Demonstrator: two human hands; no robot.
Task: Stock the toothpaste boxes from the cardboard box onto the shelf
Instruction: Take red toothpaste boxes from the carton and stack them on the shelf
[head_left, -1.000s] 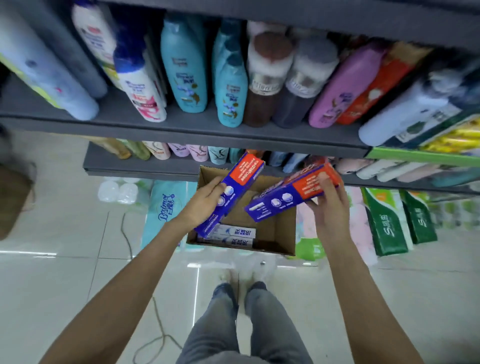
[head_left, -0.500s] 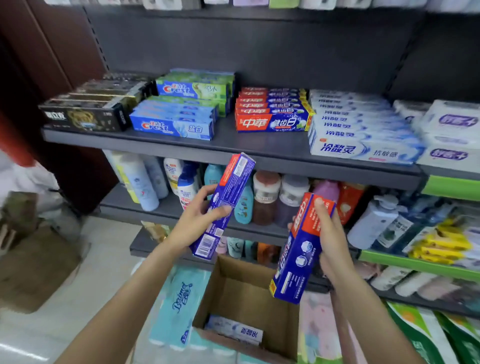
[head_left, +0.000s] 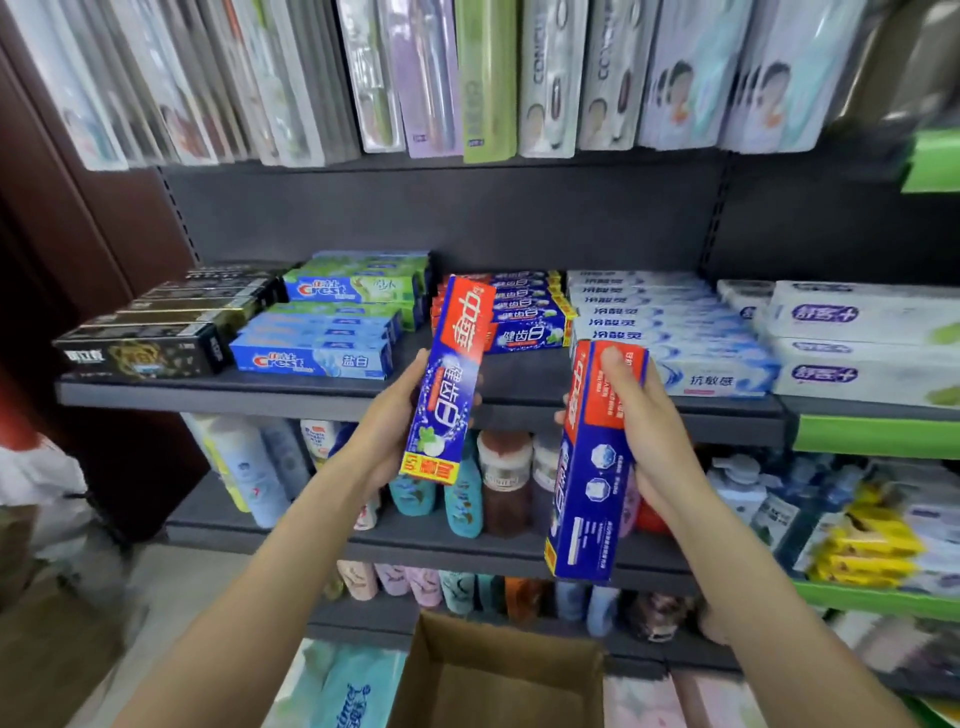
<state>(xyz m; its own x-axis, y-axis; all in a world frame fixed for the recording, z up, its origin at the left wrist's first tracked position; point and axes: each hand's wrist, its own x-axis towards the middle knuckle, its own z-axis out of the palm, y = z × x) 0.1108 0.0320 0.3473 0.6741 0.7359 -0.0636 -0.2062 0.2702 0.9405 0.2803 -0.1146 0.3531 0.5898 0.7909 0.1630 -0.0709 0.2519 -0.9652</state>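
Below both hands (head_left: 387, 431), open cardboard box (head_left: 498, 670)

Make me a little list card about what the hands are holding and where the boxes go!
left hand: holds a red-and-blue toothpaste box, upright, printed front facing the camera
right hand: holds a second red-and-blue toothpaste box, upright, back panel showing
matching stack on the dark grey shelf: red-and-blue boxes, between the blue Crest boxes and the white-and-blue boxes
brown cardboard box: open, below the hands
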